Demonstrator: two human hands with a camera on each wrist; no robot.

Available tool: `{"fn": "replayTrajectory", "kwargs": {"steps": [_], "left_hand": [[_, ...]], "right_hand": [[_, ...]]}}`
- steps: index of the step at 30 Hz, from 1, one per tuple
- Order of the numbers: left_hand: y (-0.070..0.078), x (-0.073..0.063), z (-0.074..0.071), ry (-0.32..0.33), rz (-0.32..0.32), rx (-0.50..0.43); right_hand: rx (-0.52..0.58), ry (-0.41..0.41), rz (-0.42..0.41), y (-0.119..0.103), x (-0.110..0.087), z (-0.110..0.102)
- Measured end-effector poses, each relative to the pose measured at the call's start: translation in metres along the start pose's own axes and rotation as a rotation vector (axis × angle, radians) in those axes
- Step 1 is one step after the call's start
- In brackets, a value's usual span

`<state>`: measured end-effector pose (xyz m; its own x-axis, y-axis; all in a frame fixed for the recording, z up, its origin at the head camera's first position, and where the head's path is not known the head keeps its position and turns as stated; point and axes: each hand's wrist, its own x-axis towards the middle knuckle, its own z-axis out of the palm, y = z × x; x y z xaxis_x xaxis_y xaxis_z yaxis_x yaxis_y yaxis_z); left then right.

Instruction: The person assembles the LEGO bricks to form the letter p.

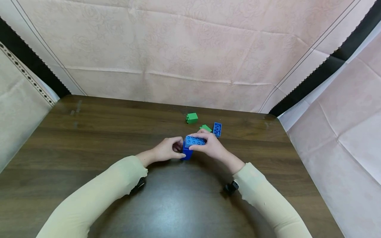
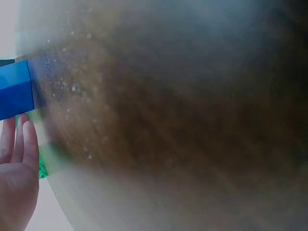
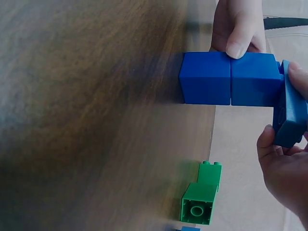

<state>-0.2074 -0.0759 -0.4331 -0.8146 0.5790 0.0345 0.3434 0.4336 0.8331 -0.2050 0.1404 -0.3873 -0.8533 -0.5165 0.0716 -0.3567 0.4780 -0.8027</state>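
Two blue toy building bricks (image 3: 207, 79) are stacked upright on the table. My left hand (image 1: 166, 149) holds this stack from the left; its thumb (image 3: 237, 47) lies on the side facing me. At the top of the stack, my right hand (image 1: 212, 145) pinches a longer light-blue brick (image 1: 194, 141) between thumb and fingers. This brick sits tilted against the upper studs (image 3: 279, 68); how firmly it is joined cannot be told. In the left wrist view only part of a blue brick (image 2: 15, 89) shows, beside the left fingers (image 2: 30, 139).
Past the hands on the brown wooden table (image 1: 119, 122) lie a green brick (image 1: 191, 118), a second green one (image 1: 205, 128) partly behind the right hand, and a blue brick (image 1: 217, 129) with its hollow side showing. A pale patterned cloth (image 1: 178, 49) hangs beyond the far edge.
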Motion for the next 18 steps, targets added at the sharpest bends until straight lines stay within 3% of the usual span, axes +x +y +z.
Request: {"fn": "replayTrajectory", "kwargs": {"steps": [18], "left_hand": [[0.001,0.000,0.000,-0.020,0.006,-0.027]], "right_hand": [[-0.219,-0.026,-0.062,-0.013,-0.003,0.002]]}}
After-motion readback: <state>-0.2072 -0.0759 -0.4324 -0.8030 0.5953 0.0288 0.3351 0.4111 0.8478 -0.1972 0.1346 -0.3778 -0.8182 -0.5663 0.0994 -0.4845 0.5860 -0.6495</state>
